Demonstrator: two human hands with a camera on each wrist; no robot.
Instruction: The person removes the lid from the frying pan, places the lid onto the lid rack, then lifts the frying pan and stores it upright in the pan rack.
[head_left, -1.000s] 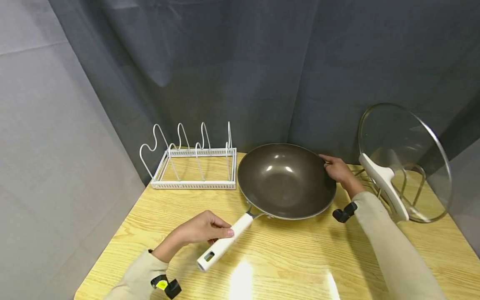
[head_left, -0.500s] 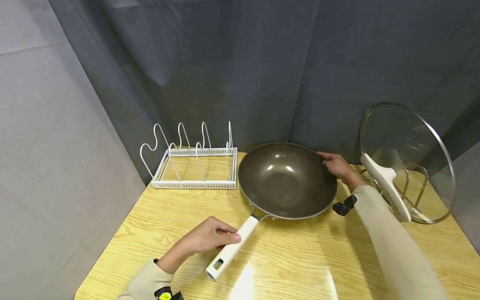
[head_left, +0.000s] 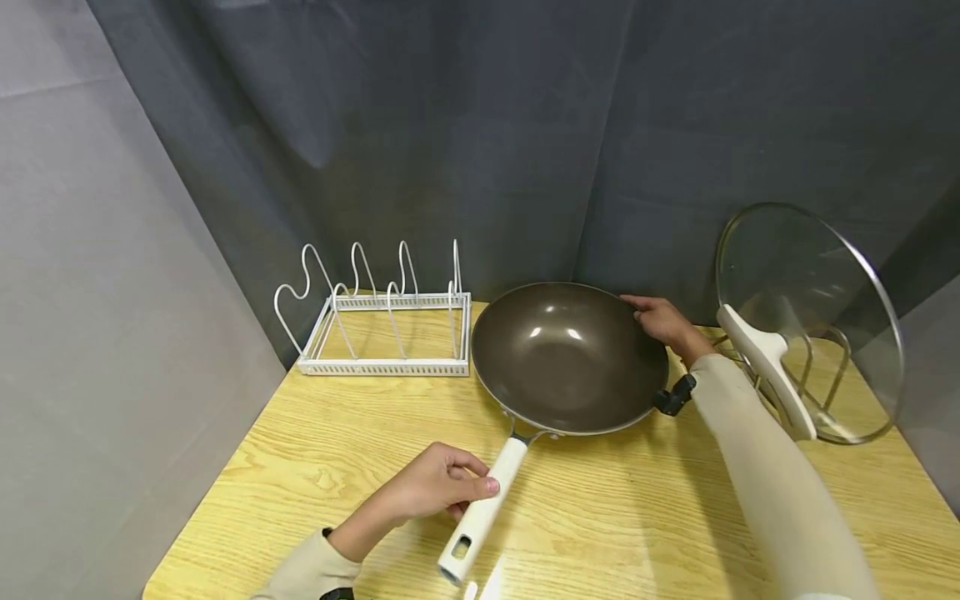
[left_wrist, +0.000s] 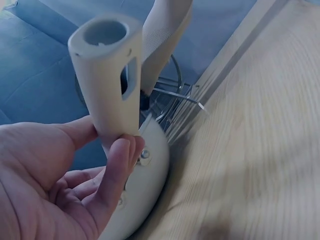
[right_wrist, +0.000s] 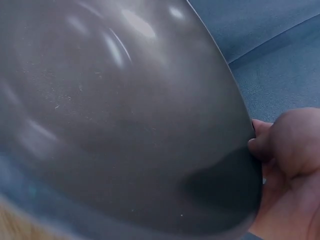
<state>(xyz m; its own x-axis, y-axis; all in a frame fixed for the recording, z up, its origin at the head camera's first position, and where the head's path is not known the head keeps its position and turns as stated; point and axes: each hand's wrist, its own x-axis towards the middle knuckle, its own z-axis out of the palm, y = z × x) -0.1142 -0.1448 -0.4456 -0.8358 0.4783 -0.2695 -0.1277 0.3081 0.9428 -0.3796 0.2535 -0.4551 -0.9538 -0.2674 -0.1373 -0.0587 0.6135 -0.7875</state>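
Wok (right_wrist: 135,120) — cropped in right wrist view, left sleeve (head_left: 311,568) — cropped

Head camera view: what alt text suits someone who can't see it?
A person's left fingers pinch the white handle of a brown wok, right fingers holding its far right side. A white rack stands on the wooden table left of the wok; a tilted glass lid is at right.

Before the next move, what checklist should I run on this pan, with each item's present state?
1. Left hand pinches the white handle: ok.
2. Right hand grips the pan: ok.
3. Pan open side up: ok.
4. Gap between pan and white rack: cannot tell; their edges nearly meet in the head view.
5. Pan base flat on the table: cannot tell, base hidden.
6. Glass lid off the pan: ok, standing to the right.
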